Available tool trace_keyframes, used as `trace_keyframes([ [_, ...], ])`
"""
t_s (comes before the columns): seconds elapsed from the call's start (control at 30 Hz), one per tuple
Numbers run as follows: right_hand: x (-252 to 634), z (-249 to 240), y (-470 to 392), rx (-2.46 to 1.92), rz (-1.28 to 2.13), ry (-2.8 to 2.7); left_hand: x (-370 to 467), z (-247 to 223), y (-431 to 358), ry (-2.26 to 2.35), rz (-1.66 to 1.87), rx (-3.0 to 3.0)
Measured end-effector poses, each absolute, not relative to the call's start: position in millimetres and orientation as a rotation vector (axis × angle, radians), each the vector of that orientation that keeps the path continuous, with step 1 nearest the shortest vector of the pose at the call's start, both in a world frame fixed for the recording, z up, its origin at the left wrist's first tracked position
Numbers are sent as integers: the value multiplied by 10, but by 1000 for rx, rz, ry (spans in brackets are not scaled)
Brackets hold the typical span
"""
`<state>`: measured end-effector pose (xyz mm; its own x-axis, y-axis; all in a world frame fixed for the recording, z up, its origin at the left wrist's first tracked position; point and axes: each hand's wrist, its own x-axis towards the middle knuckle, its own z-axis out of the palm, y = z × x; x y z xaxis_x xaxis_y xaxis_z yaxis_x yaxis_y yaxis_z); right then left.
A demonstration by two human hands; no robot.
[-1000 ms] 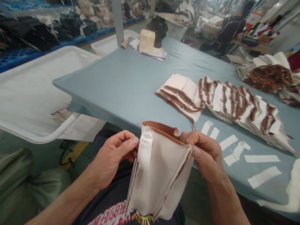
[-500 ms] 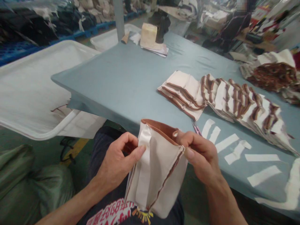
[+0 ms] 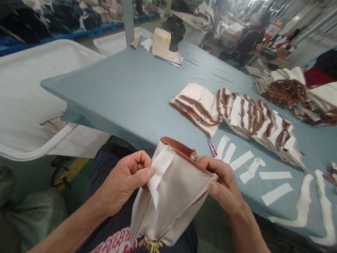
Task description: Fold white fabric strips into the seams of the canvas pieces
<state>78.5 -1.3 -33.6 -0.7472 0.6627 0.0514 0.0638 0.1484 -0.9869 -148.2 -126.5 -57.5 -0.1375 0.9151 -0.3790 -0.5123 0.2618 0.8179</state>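
Note:
A cream fabric pouch [image 3: 173, 182] with a brown inner rim hangs over my lap, its mouth tilted up toward the table. My left hand [image 3: 129, 177] pinches the edge of a white strip [image 3: 160, 168] on the pouch's left face. The strip's upper end meets the rim, while its lower end stands loose from the fabric. At the right corner of the rim, my right hand [image 3: 222, 182] is closed on the pouch, thumb in front and fingers behind or inside.
Stacked cream pouches with brown edges [image 3: 197, 105] lie on the blue-grey table [image 3: 113, 95], beside a long overlapping row [image 3: 258, 119]. Nearer are small snips [image 3: 212, 147] and several loose white strips [image 3: 276, 194]. A white bin [image 3: 39, 80] stands left; a person [image 3: 250, 38] sits far back.
The white strip's lower part has come away from the pouch under my left hand. The pouch has turned and tilted, with its right corner lower. The view has shifted slightly right.

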Motion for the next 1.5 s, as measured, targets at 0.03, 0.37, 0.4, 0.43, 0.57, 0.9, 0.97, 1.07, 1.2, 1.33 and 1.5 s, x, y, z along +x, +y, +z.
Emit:
trace_keyframes([
  [0.03, 783, -336, -11, -683, 1632, -1959, -1473, -574, -1252, 1100, 1311, 431],
  [0.37, 766, -374, 23, -631, 1565, -2006, -1544, -642, -1411, 915, 1357, 76],
  [0.4, 754, -370, 24, -618, 1569, -2014, -1556, -651, -1437, 924, 1367, 49],
  [0.43, 741, -366, 24, -603, 1570, -2021, -1564, -667, -1466, 932, 1372, 24],
  [0.57, 692, -354, 19, -570, 1525, -2061, -1575, -828, -1625, 953, 1347, 26],
  [0.9, 516, -267, -8, -614, 1355, -2245, -2037, -902, -1743, 2147, 1087, 1183],
  [0.97, 450, -245, -32, -647, 1381, -2252, -2020, -677, -1579, 2007, 1185, 1468],
  [1.07, 337, -193, -74, -649, 1468, -2219, -1920, -370, -1261, 1637, 1285, 1757],
  [1.2, 259, -164, -107, -663, 1430, -2189, -1836, -161, -924, 1254, 1071, 1923],
  [1.33, 290, -233, -95, -680, 1397, -2176, -1824, -103, -763, 1131, 927, 1988],
  [1.5, 305, -311, -46, -705, 1453, -2175, -1819, -89, -683, 1087, 814, 2033],
])
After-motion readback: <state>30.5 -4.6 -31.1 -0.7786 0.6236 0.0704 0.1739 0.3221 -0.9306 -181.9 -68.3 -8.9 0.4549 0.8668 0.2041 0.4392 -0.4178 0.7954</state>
